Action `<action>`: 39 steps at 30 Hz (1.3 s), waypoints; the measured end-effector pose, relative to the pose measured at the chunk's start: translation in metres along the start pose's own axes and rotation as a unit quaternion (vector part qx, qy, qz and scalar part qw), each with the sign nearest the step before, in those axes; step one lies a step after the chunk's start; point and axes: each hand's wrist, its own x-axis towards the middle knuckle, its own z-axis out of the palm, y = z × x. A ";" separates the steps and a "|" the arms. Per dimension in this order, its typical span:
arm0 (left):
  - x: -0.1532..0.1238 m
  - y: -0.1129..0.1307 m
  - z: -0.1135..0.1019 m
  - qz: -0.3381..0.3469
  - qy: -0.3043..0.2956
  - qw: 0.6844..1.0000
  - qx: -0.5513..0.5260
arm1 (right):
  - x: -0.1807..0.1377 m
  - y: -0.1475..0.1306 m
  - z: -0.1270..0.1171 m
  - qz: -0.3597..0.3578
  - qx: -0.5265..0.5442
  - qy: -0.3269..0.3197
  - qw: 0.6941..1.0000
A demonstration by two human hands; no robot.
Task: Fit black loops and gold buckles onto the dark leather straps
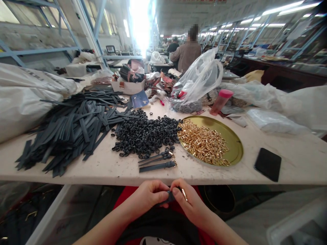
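Observation:
Both hands meet below the table's front edge, over my lap. My left hand (pixel 148 197) is closed, pinching a dark strap piece (pixel 168 196). My right hand (pixel 187 200) grips the same strap from the other side, with a small gold buckle (pixel 184 194) between its fingers. On the table just above lie a few finished dark straps (pixel 157 166), a heap of small black loops (pixel 145 134), a big pile of dark straps (pixel 74 127) to the left, and a gold tray (pixel 232 136) holding gold buckles (pixel 203 143).
A black phone (pixel 267 164) lies at the right. White sacks (pixel 22 98) sit at the left, and clear plastic bags (pixel 199 80), a pink-capped bottle (pixel 221 101) and boxes further back. A person (pixel 187 52) stands with their back turned beyond the table.

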 end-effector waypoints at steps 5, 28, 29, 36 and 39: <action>0.011 0.005 -0.011 0.001 -0.018 0.992 0.125 | 0.018 0.016 0.015 0.010 0.035 0.073 0.997; 0.047 0.013 -0.051 0.067 -0.005 0.972 0.227 | 0.074 0.029 0.015 -0.018 -0.080 0.074 0.994; 0.048 0.014 -0.051 0.093 0.035 0.954 0.283 | 0.079 0.032 0.014 -0.024 -0.123 0.111 0.986; 0.038 0.017 -0.121 0.138 0.313 0.797 0.497 | 0.102 0.065 0.013 -0.193 -0.415 0.224 0.860; 0.022 0.015 -0.191 0.028 0.426 0.727 0.538 | 0.102 0.073 0.016 -0.232 -0.437 0.229 0.838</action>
